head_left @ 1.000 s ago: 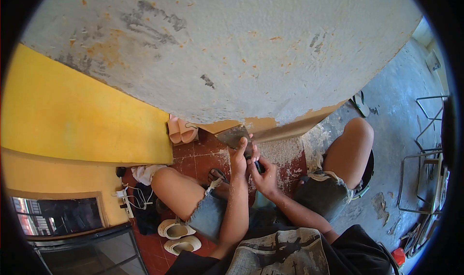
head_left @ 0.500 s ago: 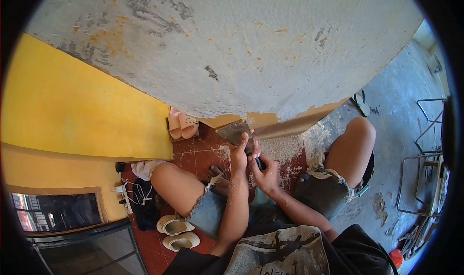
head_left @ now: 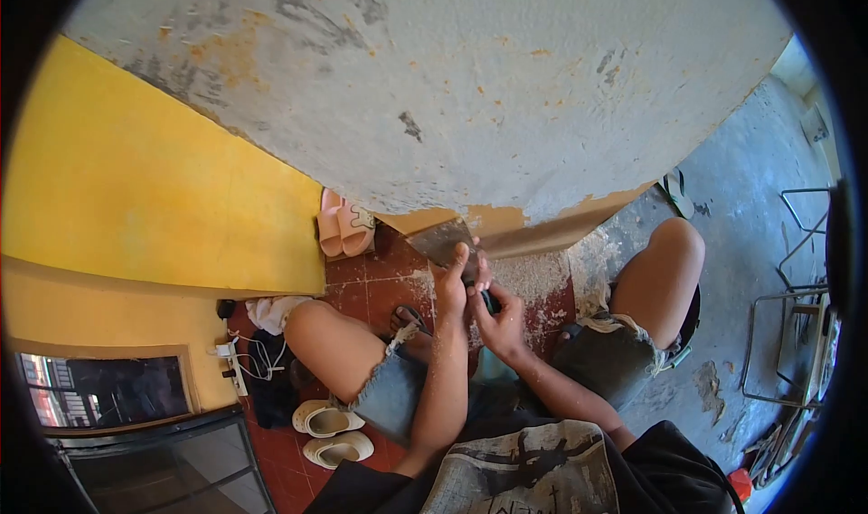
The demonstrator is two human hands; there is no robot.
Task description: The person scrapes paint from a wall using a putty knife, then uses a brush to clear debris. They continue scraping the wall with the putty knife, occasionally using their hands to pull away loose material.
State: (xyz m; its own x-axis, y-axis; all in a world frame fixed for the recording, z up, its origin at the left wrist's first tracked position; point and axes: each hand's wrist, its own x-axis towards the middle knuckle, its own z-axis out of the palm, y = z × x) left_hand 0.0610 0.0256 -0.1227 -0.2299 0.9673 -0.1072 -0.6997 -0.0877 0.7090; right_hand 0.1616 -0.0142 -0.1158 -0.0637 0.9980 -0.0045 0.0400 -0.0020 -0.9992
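A wide-bladed scraper (head_left: 443,241) is held in both hands, its metal blade slanting up to the lower part of the grey wall (head_left: 506,107). My left hand (head_left: 451,279) is closed around the blade's base, thumb lying along the metal. Just below, my right hand (head_left: 500,322) grips the dark handle (head_left: 491,302), most of which is hidden by the fingers. Right at the blade's tip, the grey coating ends in a ragged edge and a tan strip (head_left: 495,218) shows. Pale flakes (head_left: 533,283) lie on the floor below.
Pink slides (head_left: 344,227) stand by the yellow wall (head_left: 154,179). Cream clogs (head_left: 336,451) sit left of my legs, near a power strip (head_left: 235,369) with white cables. Metal-framed furniture (head_left: 791,333) stands at the right. A flip-flop (head_left: 678,196) lies behind my right knee.
The view has shifted slightly, so the wall sits a little lower and further right. Both hands keep their hold on the scraper, with the blade still at the wall's lower edge.
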